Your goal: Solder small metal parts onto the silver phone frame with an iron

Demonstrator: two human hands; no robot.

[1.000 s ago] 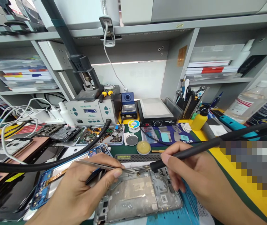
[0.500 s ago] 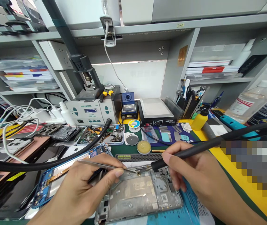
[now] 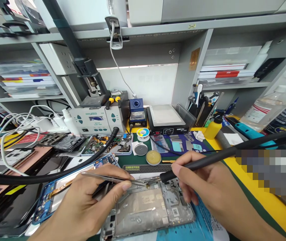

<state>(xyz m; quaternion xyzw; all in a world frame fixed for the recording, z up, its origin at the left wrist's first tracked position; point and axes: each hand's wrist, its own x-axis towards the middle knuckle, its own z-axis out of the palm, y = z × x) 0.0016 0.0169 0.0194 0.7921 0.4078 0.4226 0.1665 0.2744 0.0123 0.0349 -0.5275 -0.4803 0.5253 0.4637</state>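
My left hand (image 3: 92,201) is closed around a pair of metal tweezers (image 3: 107,176), thumb and fingers pinching it. In my right hand (image 3: 203,187) is a soldering iron (image 3: 195,164) with a thick black handle, gripped like a pen. The tips of both tools meet at a small gold-coloured part (image 3: 147,185) near the upper edge of a grey metal phone frame (image 3: 140,217). Whether the tweezers grip that part is too small to tell. The frame lies flat on a blue and white surface (image 3: 183,233), with both hands above it.
To the left lie a blue phone frame (image 3: 42,207) and several stacked phones (image 3: 19,204). A black hose (image 3: 57,178) crosses that side. Behind stand a soldering station (image 3: 137,117), a heating plate (image 3: 168,125), a solder spool (image 3: 143,134) and a round tin (image 3: 153,157).
The view has shifted very slightly. Both hands and their tools hold nearly the same position over the phone frame.
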